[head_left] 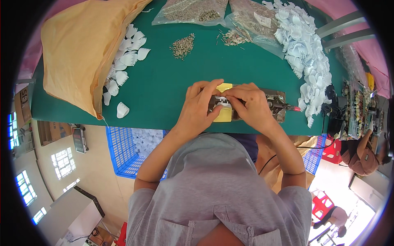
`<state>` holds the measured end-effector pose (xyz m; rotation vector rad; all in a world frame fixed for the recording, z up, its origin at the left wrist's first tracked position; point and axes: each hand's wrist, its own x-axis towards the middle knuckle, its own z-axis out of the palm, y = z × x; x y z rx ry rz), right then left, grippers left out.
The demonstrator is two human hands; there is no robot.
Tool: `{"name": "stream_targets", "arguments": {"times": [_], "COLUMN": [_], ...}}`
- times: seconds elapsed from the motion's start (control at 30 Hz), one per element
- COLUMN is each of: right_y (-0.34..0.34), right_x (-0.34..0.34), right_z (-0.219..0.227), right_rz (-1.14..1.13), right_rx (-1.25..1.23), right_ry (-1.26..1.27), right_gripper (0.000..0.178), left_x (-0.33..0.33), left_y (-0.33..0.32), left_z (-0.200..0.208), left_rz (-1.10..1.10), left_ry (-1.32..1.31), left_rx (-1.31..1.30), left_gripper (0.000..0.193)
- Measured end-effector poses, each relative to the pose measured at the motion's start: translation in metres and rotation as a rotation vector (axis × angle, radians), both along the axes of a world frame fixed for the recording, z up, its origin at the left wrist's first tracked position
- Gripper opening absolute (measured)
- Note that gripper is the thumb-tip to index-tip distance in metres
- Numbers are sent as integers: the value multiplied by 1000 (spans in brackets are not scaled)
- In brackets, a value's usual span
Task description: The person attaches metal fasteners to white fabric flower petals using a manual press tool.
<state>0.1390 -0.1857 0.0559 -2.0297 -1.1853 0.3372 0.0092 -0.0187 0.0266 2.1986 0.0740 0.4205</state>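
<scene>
A small white plastic piece (223,102) with notched edges sits in a jig with yellow pads (223,116) near the front edge of the green table. My left hand (198,107) curls around it from the left, with the thumb tip against the white piece. From the right, my right hand (253,107) has thumb and index finger pinched together over the piece. What those fingertips hold, if anything, is hidden. Right of that hand, the jig's dark metal base carries a clamp lever (280,106) with a red tip.
Small metal parts (182,46) and thin pins (235,37) lie in piles beyond the jig. Clear bags (191,11) stand behind. White toothed pieces (301,49) heap at right and spill from a tan sack (80,57) at left. A blue crate (123,153) sits below the table.
</scene>
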Motion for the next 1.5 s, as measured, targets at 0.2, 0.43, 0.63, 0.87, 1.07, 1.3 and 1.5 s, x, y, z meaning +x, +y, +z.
{"name": "stream_targets", "arguments": {"times": [0.2, 0.43, 0.63, 0.87, 1.07, 1.3, 1.5], "right_y": [-4, -6, -4, -1, -5, 9, 41], "right_x": [-6, -12, -16, -14, 7, 114, 161], "right_z": [1, -3, -15, -12, 9, -10, -40], "right_rz": [-66, 137, 101, 92, -122, -212, -256], "right_rx": [244, 176, 291, 212, 239, -4, -267], "right_ry": [-58, -621, -551, -533, -119, -20, -98], "right_gripper": [19, 19, 21, 22, 32, 13, 17], "left_x": [0, -1, 0, 2, 4, 2, 2], "left_y": [0, 1, 2, 3, 5, 8, 6], "left_z": [-1, 4, 5, 2, -3, -23, -26], "left_rz": [-5, -16, -28, -38, -52, -61, -39], "left_ry": [14, 32, 30, 7, 18, -118, -126], "left_rx": [-8, -2, -4, 3, -28, 4, -43], "left_gripper": [71, 73, 72, 71, 62, 43, 45]}}
